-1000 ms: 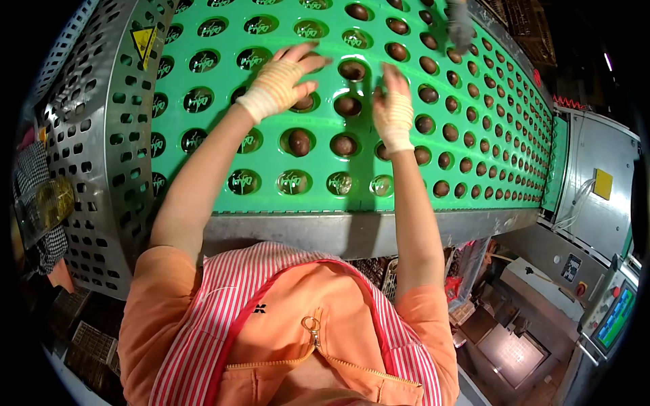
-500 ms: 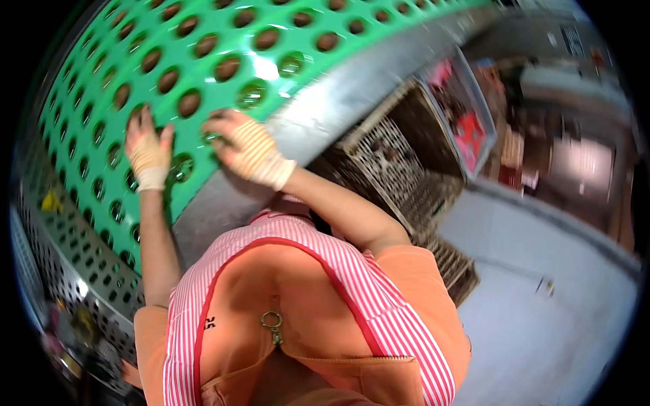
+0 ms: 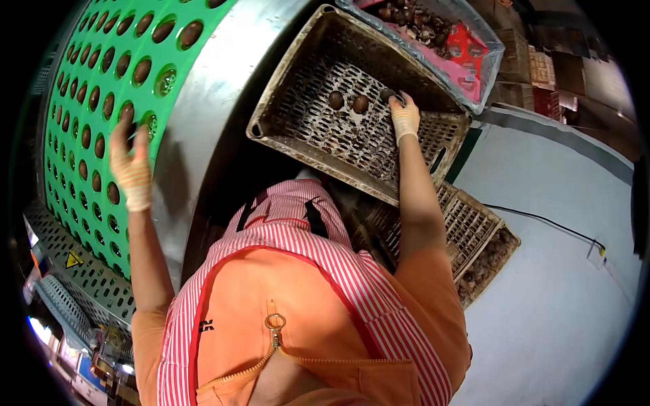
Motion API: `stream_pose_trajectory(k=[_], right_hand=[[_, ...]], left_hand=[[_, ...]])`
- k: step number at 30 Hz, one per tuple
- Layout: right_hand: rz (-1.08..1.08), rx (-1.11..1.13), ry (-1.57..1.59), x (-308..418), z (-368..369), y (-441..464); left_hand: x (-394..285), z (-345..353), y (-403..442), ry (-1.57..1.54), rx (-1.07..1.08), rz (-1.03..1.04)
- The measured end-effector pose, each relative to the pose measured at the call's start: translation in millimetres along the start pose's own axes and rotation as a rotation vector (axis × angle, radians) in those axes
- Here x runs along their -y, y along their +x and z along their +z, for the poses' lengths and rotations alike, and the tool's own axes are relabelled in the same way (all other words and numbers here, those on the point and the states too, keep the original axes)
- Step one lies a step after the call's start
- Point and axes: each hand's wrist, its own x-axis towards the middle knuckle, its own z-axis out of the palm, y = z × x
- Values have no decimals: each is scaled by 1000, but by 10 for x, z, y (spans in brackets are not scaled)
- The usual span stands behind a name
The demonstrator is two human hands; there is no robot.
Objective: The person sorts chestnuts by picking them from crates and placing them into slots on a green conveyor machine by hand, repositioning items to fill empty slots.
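Observation:
My left hand (image 3: pixel 131 166), in a striped fingerless glove, hovers over the near edge of the green perforated sheet (image 3: pixel 150 62), fingers apart and slightly blurred, with nothing visible in it. Brown round balls (image 3: pixel 191 35) sit in many of the sheet's holes. Over on the right, my right hand (image 3: pixel 404 116) reaches into a dirty plastic crate (image 3: pixel 298 145), its fingertips closed on a dark ball (image 3: pixel 387 95). Two more brown balls (image 3: pixel 360 103) lie on the crate's slatted floor, left of that hand.
A metal ledge (image 3: pixel 203 81) borders the sheet. Behind the crate stands a grey bin (image 3: pixel 497 51) with brown pieces and red wrapping. A lower crate (image 3: pixel 487 220) holds brown lumps. A black cable (image 3: pixel 542 220) runs along the pale surface at right.
The view has turned right, toward the crates. My right hand has left the green sheet and moved into the crate, onto a ball. My left hand has stayed over the sheet, with its fingers apart.

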Motion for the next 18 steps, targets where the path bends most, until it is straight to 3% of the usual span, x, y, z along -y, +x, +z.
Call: stream_pose_trajectory(k=[3, 5, 9, 11, 13, 14, 16, 18], right_hand=[[182, 198, -95, -232, 226, 369], [209, 201, -115, 90, 314, 206], [-119, 323, -457, 240, 566, 23], [-241, 384, -561, 285, 637, -126], [-301, 417, -571, 225, 683, -190], [-319, 365, -539, 152, 726, -196], [-367, 299, -489, -35, 743, -137], [-199, 287, -350, -88, 779, 4]], left_hand=[[-895, 998, 88, 103, 479, 33], [-1054, 1765, 139, 91, 750, 298], [-1047, 3165, -62, 478, 1195, 191], [-860, 3611, -244, 609, 1311, 174], [-684, 3869, -395, 478, 1300, 263], [-221, 4272, -662, 468, 1247, 381], [-456, 4175, -627, 383, 1212, 125], [-753, 3919, -448, 291, 1256, 59]])
